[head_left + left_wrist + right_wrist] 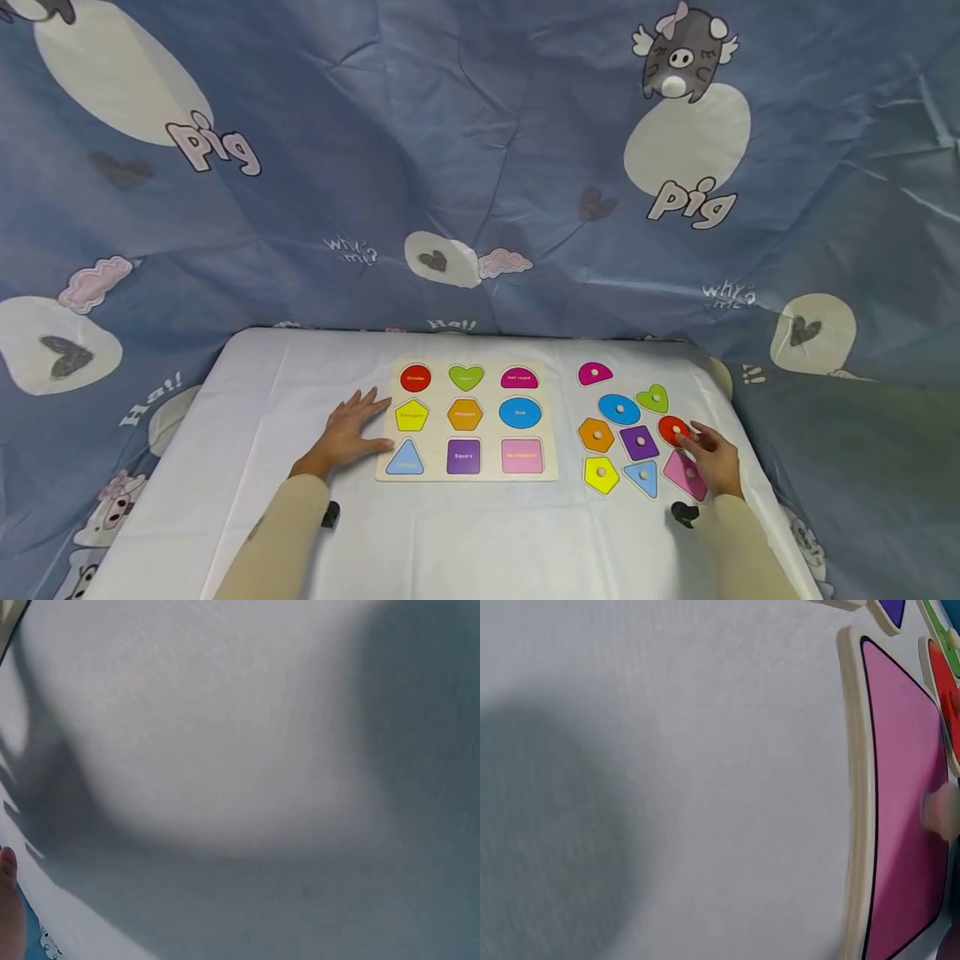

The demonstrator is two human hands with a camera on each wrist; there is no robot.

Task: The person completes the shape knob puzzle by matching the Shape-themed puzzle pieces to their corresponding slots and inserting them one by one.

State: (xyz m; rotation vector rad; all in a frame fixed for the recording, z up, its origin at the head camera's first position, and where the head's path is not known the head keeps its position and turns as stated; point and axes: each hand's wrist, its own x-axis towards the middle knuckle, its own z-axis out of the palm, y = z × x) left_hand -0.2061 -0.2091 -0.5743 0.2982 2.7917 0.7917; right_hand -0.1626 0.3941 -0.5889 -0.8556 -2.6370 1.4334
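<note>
My left hand (349, 435) lies with fingers spread at the left edge of a wooden shape board (435, 396). Its thumb reaches the board's edge near the blue triangle. In the left wrist view only a bit of finger (9, 900) shows. On the right, my right hand (716, 460) is over the pink rectangle piece (684, 473), thumb and forefinger apart beside the knob of the red circle piece (670, 426). The right wrist view shows the pink rectangle piece (904, 802) flat on the cloth and part of the red circle piece (941, 675).
Other knobbed pieces lie beside the board: a magenta half round (587, 369), blue oval (610, 402), green heart (650, 406), orange hexagon (587, 430), purple square (633, 454), yellow pentagon (595, 483) and blue triangle (636, 470). A printed blue cloth (465, 167) hangs behind the white table (480, 542).
</note>
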